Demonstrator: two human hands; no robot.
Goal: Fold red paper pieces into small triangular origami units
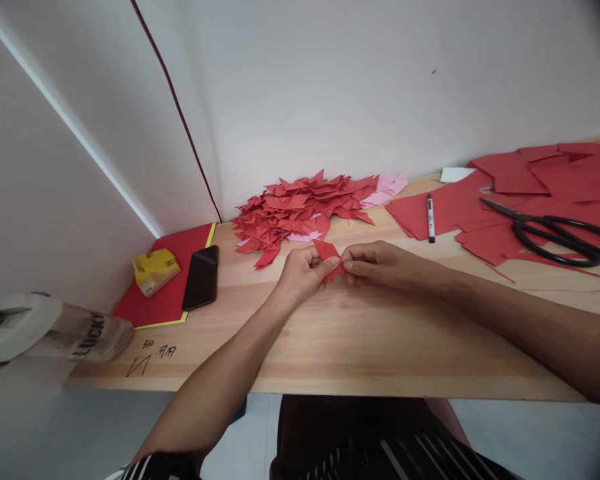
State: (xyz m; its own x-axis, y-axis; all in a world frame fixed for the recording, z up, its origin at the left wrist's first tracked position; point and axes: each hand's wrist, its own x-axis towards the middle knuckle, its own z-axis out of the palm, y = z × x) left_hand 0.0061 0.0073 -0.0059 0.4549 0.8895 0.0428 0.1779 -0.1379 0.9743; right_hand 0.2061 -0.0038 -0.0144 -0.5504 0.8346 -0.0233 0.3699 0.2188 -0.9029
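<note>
A small folded piece of red paper [329, 256] is held between both hands, just above the wooden table [360, 340]. My left hand [303, 272] pinches its left side with thumb and fingers closed. My right hand [380, 265] pinches its right side, fingers pressed together. Behind the hands, against the wall, lies a pile of folded red paper shapes [300, 210] with a few pink ones [387, 189] at its right end.
Flat red paper sheets [530, 193], black scissors [560, 235] and a marker [431, 218] lie at the right. At the left a black phone [201, 277] and a yellow packet [155, 270] rest on a red folder [175, 280]. A clear bottle [75, 333] lies at the table's left end.
</note>
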